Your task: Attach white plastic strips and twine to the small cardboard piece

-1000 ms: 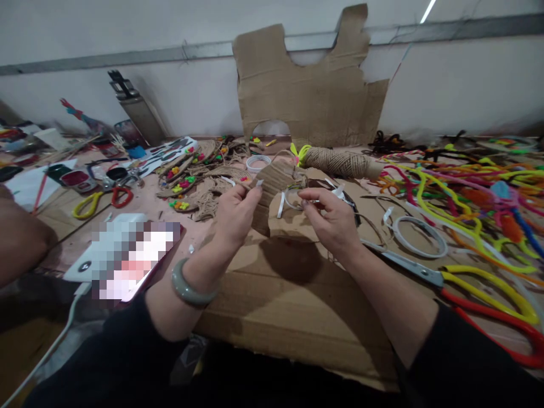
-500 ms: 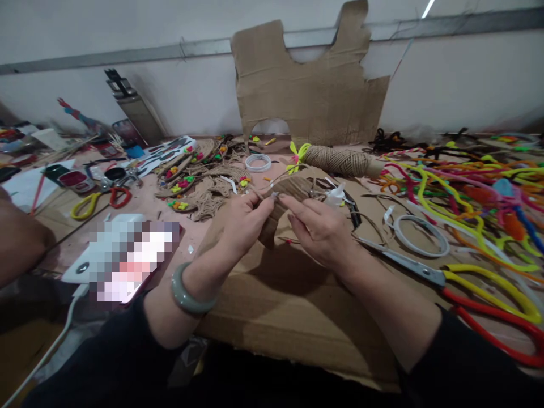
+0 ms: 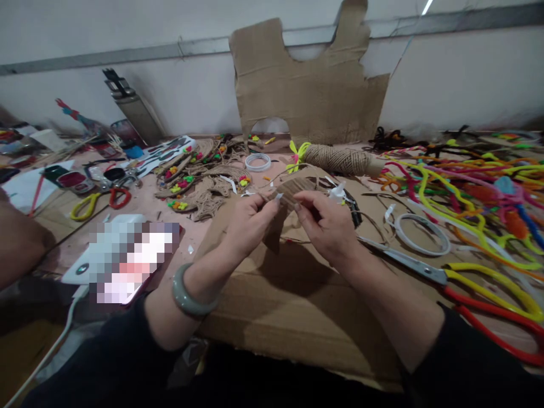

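My left hand (image 3: 250, 224) is closed on a curved brown cardboard cutout (image 3: 274, 229), thumb on top. A small white strip, perhaps tape, (image 3: 279, 196) shows at the thumb tip. My right hand (image 3: 329, 226) has its thumb and index finger pinched at the cutout's right side; whether they grip its edge or something thin is too small to tell. Both hands hover over a large cardboard sheet (image 3: 272, 309). Beyond the right fingers stands a whitish glue bottle (image 3: 337, 192). Big scissors (image 3: 429, 272) with yellow and red handles lie right of my right forearm.
A twine roll (image 3: 335, 160) lies behind the cutout, with tape rings (image 3: 258, 169) nearby. Twine-covered ornaments (image 3: 208, 195) are at left, colourful pipe cleaners (image 3: 480, 192) at right. A power bank (image 3: 79, 263) and phone lie left; another person's arm (image 3: 21, 238) enters there.
My right fingers have moved slightly right, away from my left thumb. More of the cutout and the white strip shows between the hands. My left hand stays on the cutout.
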The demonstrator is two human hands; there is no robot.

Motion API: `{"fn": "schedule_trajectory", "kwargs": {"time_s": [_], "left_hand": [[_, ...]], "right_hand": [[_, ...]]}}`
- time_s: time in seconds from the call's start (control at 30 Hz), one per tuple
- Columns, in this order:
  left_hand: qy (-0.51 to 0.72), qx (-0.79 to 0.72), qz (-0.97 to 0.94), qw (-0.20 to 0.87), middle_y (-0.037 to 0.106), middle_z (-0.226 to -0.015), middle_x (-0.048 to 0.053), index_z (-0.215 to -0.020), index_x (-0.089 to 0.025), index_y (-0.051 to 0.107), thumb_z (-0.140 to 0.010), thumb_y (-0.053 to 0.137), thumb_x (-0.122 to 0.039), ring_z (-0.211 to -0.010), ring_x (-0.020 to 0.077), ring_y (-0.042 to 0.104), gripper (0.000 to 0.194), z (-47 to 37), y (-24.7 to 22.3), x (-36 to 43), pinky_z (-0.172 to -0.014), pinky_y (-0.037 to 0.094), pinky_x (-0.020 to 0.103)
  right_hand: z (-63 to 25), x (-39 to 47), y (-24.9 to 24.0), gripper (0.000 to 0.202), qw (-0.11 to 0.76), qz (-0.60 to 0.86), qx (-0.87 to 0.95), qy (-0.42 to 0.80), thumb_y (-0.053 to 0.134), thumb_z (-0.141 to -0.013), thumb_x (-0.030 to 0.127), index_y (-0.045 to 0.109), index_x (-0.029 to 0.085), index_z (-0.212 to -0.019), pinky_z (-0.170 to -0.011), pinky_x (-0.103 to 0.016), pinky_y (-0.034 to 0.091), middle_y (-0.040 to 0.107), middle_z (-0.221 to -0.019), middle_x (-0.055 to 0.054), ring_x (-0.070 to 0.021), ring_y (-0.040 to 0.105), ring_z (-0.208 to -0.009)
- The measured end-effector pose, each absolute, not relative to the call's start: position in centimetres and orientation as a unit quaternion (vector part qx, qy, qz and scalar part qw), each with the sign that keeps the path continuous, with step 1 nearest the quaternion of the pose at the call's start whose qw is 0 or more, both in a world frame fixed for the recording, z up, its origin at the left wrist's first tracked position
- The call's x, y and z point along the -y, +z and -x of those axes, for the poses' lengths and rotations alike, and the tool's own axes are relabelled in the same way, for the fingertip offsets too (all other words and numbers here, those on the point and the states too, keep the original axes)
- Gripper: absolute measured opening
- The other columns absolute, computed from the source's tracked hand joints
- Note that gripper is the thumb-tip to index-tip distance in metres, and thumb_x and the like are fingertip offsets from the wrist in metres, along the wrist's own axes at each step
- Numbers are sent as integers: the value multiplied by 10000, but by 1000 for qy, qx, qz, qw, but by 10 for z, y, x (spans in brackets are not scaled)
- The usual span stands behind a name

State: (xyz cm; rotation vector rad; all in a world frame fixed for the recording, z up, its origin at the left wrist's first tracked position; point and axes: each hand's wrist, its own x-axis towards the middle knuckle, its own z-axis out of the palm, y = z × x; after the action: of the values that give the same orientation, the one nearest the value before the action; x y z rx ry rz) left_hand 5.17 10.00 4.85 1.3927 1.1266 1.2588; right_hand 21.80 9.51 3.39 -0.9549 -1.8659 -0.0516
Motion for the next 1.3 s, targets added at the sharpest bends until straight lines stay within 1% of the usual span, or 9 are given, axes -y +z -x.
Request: {"fn": "schedule_trajectory", "kwargs": {"time_s": [0.13, 0.37, 0.53, 0.67, 0.77, 0.87, 1.03, 1.13, 1.3], "left_hand": [[472, -459, -610, 442, 603, -618, 4, -635, -173, 653, -812, 669, -349, -572, 120, 480, 250, -53, 59, -92, -541, 363, 243], [468, -450, -640, 411, 638, -633, 1, -745, -194, 733, -825, 656, -224, -622, 144, 539, 115, -57, 71, -79, -606, 414, 251], [488, -447, -653, 368, 706, -752, 9, -899, -241, 787, -795, 654, -175, -767, 184, 628, 181, -60, 74, -73, -771, 483, 278], [485, -446, -676, 329, 700, -705, 5, -987, -250, 784, -787, 647, -177, -783, 196, 647, 254, -59, 71, -73, -825, 495, 299], [473, -445, -697, 304, 712, -709, 9, -1019, -243, 775, -806, 626, -184, -767, 192, 652, 267, -59, 68, -73, -809, 506, 303], [467, -449, -707, 284, 749, -795, 31, -1016, -220, 777, -812, 625, -188, -771, 186, 674, 256, -58, 68, -74, -787, 523, 290], [427, -442, -758, 219, 776, -981, 57, -1116, -171, 734, -859, 571, -195, -903, 181, 702, 305, -54, 68, -74, -863, 540, 279], [398, -439, -785, 177, 773, -990, 87, -1139, -134, 717, -891, 537, -207, -899, 174, 705, 315, -52, 64, -76, -840, 547, 264], [450, -420, -765, 188, 767, -933, 57, -1079, -175, 726, -889, 545, -214, -820, 163, 688, 266, -55, 59, -78, -766, 546, 271]], "right_hand": [[-214, -92, 38, 94, 510, 425, 741, 103, 566, -869, 223, 650, 204, -834, -571, -252, 475, 689, -702, 3, -130, 609, -600], [-211, -92, 42, 120, 547, 430, 689, 202, 594, -833, 245, 631, 198, -728, -521, -229, 399, 619, -630, 27, -97, 507, -550], [-208, -89, 47, 152, 561, 430, 656, 264, 598, -822, 282, 616, 190, -703, -520, -229, 383, 558, -593, 40, -86, 472, -542], [-208, -89, 47, 167, 560, 431, 640, 302, 600, -798, 316, 599, 191, -688, -523, -239, 386, 538, -577, 40, -93, 472, -546], [-208, -89, 48, 167, 553, 430, 644, 308, 602, -791, 327, 606, 189, -697, -553, -255, 404, 546, -589, 33, -103, 485, -567], [-208, -89, 49, 162, 548, 428, 645, 316, 602, -787, 326, 611, 188, -702, -561, -259, 405, 557, -601, 31, -103, 478, -566], [-208, -89, 52, 156, 539, 435, 634, 343, 598, -774, 317, 614, 184, -695, -553, -249, 394, 562, -607, 36, -91, 464, -556], [-208, -90, 52, 152, 541, 425, 631, 359, 590, -777, 312, 623, 181, -707, -542, -243, 389, 562, -611, 39, -86, 457, -547], [-208, -91, 49, 146, 541, 429, 638, 341, 580, -789, 284, 621, 182, -694, -536, -244, 390, 568, -606, 38, -88, 472, -549]]}}
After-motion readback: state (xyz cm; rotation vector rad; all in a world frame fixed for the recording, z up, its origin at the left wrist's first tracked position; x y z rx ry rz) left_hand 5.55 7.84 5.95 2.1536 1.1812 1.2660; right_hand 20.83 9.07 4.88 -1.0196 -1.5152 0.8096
